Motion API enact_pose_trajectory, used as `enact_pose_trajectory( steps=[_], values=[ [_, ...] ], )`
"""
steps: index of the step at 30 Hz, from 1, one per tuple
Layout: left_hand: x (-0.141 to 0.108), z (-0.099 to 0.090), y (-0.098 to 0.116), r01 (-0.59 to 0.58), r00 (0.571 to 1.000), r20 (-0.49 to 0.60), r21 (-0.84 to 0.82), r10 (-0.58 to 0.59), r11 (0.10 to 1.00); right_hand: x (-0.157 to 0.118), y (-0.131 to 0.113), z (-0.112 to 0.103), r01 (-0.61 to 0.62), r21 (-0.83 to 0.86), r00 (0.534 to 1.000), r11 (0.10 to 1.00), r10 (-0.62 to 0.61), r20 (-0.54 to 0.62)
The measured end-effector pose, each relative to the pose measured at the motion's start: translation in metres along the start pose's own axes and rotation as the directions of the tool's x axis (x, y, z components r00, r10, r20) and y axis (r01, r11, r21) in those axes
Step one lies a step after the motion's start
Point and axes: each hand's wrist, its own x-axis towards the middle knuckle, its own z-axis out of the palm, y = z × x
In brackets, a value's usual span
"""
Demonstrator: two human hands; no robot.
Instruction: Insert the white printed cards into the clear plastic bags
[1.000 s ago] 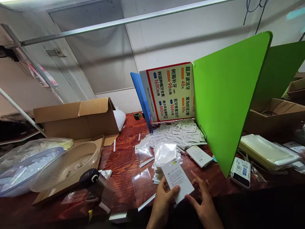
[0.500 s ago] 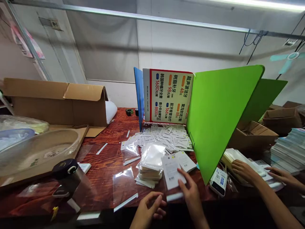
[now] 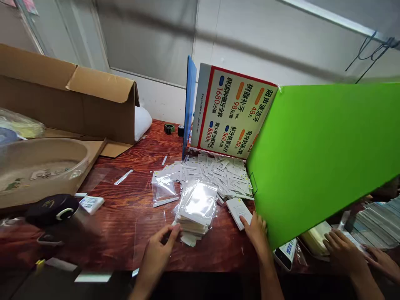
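Wood-grain counter (image 3: 231,252): left hand (image 3: 158,246) sits half-curled at plastic-bag stack (image 3: 197,204); right hand (image 3: 258,233), half-curled, touches card stack (image 3: 236,210) — both grips indeterminate.

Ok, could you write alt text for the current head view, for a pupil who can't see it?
A person's right hand touches a stack of white cards on a reddish table; the left hand is beside a pile of clear bags. Beyond, a green panel and printed board border scattered cards.

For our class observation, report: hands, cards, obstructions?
Left hand near clear plastic bag stack, grip unclear. Right hand at white card stack. Green panel close beside that hand.
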Motion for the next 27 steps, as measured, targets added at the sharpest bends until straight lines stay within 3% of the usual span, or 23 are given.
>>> enact_pose_trajectory(
  steps=[3,6,11,18,21,27],
  values=[
    [0.028,0.002,0.009,-0.129,0.983,-0.104,0.192,0.151,0.973,-0.010,0.009,0.005,-0.024,-0.116,0.995,0.993,0.035,0.097],
    [0.059,0.013,0.016,-0.208,0.961,-0.112,0.308,0.252,0.929,-0.015,0.008,0.007,-0.033,-0.173,0.990,0.984,0.056,0.132],
    [0.100,0.031,0.011,-0.199,0.974,-0.013,0.430,0.227,0.880,-0.010,0.000,0.004,-0.065,-0.166,0.991,0.984,0.083,0.107],
    [0.123,0.026,-0.008,-0.091,0.995,-0.013,0.200,0.096,0.976,-0.006,-0.005,-0.008,-0.268,0.090,0.963,0.959,0.262,0.066],
    [0.125,0.020,-0.013,-0.044,0.996,-0.076,0.090,0.051,0.995,-0.012,-0.011,-0.017,-0.340,0.282,0.940,0.897,0.318,0.121],
    [0.122,0.006,-0.004,-0.061,0.998,0.010,-0.071,0.062,0.996,-0.040,-0.032,-0.033,-0.432,0.535,0.902,0.726,0.358,0.242]
  ],
)
